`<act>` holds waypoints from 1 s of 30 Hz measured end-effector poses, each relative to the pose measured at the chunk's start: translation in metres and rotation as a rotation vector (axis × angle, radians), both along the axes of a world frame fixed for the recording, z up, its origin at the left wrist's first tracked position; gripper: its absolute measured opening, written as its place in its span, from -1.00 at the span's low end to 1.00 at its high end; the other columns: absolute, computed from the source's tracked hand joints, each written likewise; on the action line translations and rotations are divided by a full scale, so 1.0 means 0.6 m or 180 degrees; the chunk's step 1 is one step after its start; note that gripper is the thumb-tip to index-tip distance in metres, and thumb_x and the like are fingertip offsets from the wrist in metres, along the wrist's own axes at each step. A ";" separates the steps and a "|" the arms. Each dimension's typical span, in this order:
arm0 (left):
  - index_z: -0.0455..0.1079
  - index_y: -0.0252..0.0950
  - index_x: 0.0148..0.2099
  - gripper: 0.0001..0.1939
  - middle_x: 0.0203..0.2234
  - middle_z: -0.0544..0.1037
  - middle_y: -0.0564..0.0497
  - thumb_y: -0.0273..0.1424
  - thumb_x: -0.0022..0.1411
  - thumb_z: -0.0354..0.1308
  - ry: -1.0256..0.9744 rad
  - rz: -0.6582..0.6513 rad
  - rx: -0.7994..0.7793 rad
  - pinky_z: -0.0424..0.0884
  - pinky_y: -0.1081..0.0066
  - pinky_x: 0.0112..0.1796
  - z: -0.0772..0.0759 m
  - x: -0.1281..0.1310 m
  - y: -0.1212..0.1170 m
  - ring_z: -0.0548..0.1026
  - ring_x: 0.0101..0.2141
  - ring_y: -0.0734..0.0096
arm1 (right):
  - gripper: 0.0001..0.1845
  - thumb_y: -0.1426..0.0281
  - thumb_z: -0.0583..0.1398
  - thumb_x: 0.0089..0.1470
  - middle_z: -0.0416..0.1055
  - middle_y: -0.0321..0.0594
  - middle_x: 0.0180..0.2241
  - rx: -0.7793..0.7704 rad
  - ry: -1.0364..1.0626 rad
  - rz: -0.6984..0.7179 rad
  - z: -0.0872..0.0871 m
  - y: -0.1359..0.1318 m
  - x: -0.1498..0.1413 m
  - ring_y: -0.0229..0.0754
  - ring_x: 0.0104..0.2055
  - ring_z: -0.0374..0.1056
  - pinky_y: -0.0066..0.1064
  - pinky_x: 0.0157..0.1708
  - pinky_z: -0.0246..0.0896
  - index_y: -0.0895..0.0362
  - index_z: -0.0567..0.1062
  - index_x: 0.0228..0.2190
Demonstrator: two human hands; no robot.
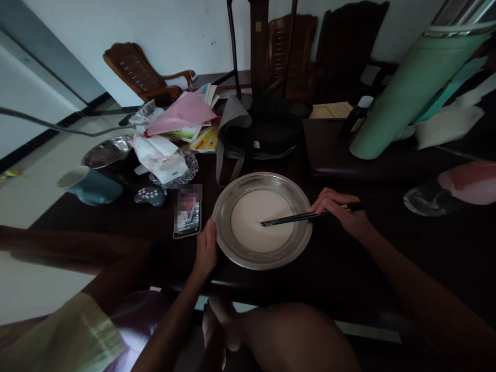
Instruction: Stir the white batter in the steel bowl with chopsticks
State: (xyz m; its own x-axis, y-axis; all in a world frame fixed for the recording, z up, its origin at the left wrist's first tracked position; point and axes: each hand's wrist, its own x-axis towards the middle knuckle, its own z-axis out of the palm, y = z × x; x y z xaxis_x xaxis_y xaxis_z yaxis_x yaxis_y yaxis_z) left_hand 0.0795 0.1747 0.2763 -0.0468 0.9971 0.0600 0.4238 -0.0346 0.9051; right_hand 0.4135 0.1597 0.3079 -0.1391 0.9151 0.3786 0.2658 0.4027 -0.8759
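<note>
A wide metal bowl [264,262] stands on the dark table, holding a smooth off-white liquid [251,206]. My left hand [206,247] grips the bowl's left rim, with the thumb up by the edge. In my right hand [343,211] is a pair of dark chopsticks [290,219], slanting down to the left over the bowl's right rim. Their tips dip into the liquid near its middle. Just left of the bowl lies a phone [188,212] with its screen lit and partly blurred.
Leftward are a blue mug [93,186], a grey game controller [150,196], a metal basin [106,153] and a tissue pack [163,157] on a glass dish. A dark bag [267,129] sits behind the bowl. A green thermos [414,98] stands right. Another person's arm [77,250] reaches in at left.
</note>
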 end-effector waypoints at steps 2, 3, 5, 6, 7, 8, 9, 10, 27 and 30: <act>0.43 -0.34 0.07 -0.30 -0.07 0.58 -0.12 0.10 0.30 -0.22 0.0010 -0.0012 0.0000 0.27 0.23 0.10 -0.001 -0.001 0.000 0.42 0.07 0.14 | -0.71 0.32 0.13 0.23 0.60 -0.26 -0.38 0.0011 -0.0088 0.0129 -0.001 0.000 -0.002 -0.12 -0.31 0.42 -0.24 -0.27 0.32 -0.01 0.59 -0.46; 0.42 -0.34 0.08 -0.30 -0.06 0.57 -0.12 0.10 0.30 -0.22 -0.0001 -0.0023 0.0005 0.27 0.23 0.11 -0.001 -0.001 0.000 0.41 0.08 0.14 | -0.74 0.33 0.15 0.22 0.60 -0.26 -0.35 0.0032 -0.0149 0.0135 -0.002 0.001 -0.002 -0.12 -0.28 0.42 -0.24 -0.25 0.32 -0.01 0.60 -0.45; 0.41 -0.35 0.09 -0.30 -0.04 0.56 -0.13 0.09 0.31 -0.22 -0.0027 -0.0045 0.0026 0.26 0.23 0.12 -0.001 -0.001 0.000 0.41 0.09 0.15 | -0.77 0.34 0.16 0.21 0.61 -0.26 -0.32 0.0072 -0.0204 0.0021 -0.003 0.002 -0.002 -0.11 -0.25 0.42 -0.23 -0.21 0.32 -0.02 0.61 -0.42; 0.41 -0.36 0.09 -0.30 -0.04 0.56 -0.14 0.09 0.31 -0.23 -0.0032 -0.0052 0.0035 0.26 0.23 0.12 -0.001 -0.001 0.000 0.41 0.09 0.14 | -0.76 0.33 0.16 0.22 0.60 -0.26 -0.33 0.0077 -0.0176 -0.0058 -0.003 0.002 -0.001 -0.11 -0.24 0.42 -0.23 -0.20 0.32 -0.02 0.61 -0.42; 0.41 -0.36 0.09 -0.30 -0.03 0.56 -0.14 0.09 0.31 -0.23 -0.0031 -0.0057 0.0041 0.26 0.23 0.12 -0.001 -0.001 0.000 0.41 0.09 0.14 | -0.73 0.33 0.14 0.23 0.60 -0.26 -0.34 0.0070 -0.0127 -0.0108 -0.003 0.002 0.000 -0.11 -0.25 0.43 -0.23 -0.21 0.32 -0.02 0.61 -0.44; 0.42 -0.36 0.08 -0.30 -0.04 0.56 -0.14 0.09 0.31 -0.23 -0.0023 -0.0054 0.0049 0.26 0.23 0.12 0.000 -0.001 0.000 0.41 0.09 0.14 | -0.71 0.31 0.13 0.24 0.59 -0.26 -0.36 0.0052 -0.0071 -0.0120 -0.003 0.002 0.001 -0.11 -0.27 0.43 -0.23 -0.22 0.32 -0.01 0.60 -0.45; 0.43 -0.35 0.08 -0.30 -0.04 0.57 -0.14 0.09 0.31 -0.23 -0.0014 -0.0045 0.0055 0.27 0.23 0.11 0.001 0.000 0.000 0.41 0.09 0.14 | -0.68 0.31 0.12 0.25 0.59 -0.26 -0.38 0.0025 -0.0033 -0.0086 -0.003 0.001 0.001 -0.12 -0.30 0.44 -0.24 -0.24 0.33 -0.01 0.60 -0.47; 0.43 -0.35 0.07 -0.30 -0.05 0.57 -0.14 0.10 0.30 -0.22 -0.0007 -0.0033 0.0063 0.27 0.23 0.11 0.002 0.000 0.000 0.42 0.08 0.13 | -0.68 0.30 0.12 0.25 0.59 -0.26 -0.39 0.0008 -0.0025 -0.0020 -0.003 0.001 0.001 -0.12 -0.31 0.44 -0.24 -0.26 0.33 -0.01 0.59 -0.47; 0.42 -0.36 0.07 -0.27 0.01 0.54 -0.16 0.12 0.29 -0.23 0.0023 0.0000 0.0017 0.26 0.24 0.12 0.002 0.000 0.000 0.41 0.10 0.13 | -0.70 0.34 0.12 0.24 0.59 -0.27 -0.36 -0.0020 -0.0035 -0.0056 -0.004 0.001 0.003 -0.11 -0.27 0.41 -0.23 -0.21 0.29 -0.02 0.58 -0.46; 0.42 -0.36 0.09 -0.28 0.02 0.54 -0.16 0.10 0.30 -0.23 0.0005 -0.0032 0.0022 0.27 0.24 0.12 0.003 0.001 -0.001 0.41 0.09 0.14 | -0.68 0.31 0.11 0.25 0.59 -0.26 -0.40 -0.0049 -0.0002 0.0069 -0.003 0.001 0.001 -0.11 -0.32 0.41 -0.22 -0.25 0.30 -0.01 0.58 -0.49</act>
